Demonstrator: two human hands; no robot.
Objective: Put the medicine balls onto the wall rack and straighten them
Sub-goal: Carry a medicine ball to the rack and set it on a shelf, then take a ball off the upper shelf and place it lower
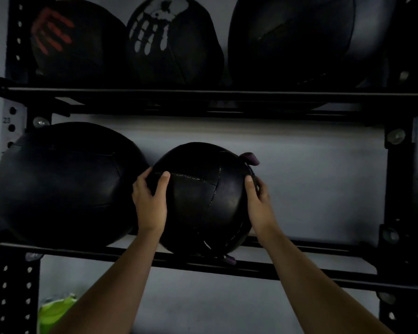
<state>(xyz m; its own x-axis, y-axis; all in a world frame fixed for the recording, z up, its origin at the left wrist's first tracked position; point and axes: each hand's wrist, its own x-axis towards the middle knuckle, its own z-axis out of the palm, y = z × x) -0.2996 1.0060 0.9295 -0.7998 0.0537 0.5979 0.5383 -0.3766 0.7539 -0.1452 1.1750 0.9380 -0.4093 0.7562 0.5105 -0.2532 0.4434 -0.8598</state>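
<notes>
A black medicine ball with purple trim [200, 198] rests on the lower shelf rails [299, 247] of the black wall rack. My left hand [150, 201] presses its left side and my right hand [258, 201] grips its right side. A larger black ball [63, 184] sits to its left on the same shelf, touching or nearly touching it. The upper shelf [203, 92] holds three black balls: one with a red hand print [75, 42], one with a white skeleton-hand print [171, 42], and a plain large one [299, 39].
Perforated black uprights stand at the left [15, 285] and right [396, 189]. The lower shelf has open room to the right of the held ball. A grey wall [311, 184] lies behind. Something bright green [53, 312] shows at the bottom left.
</notes>
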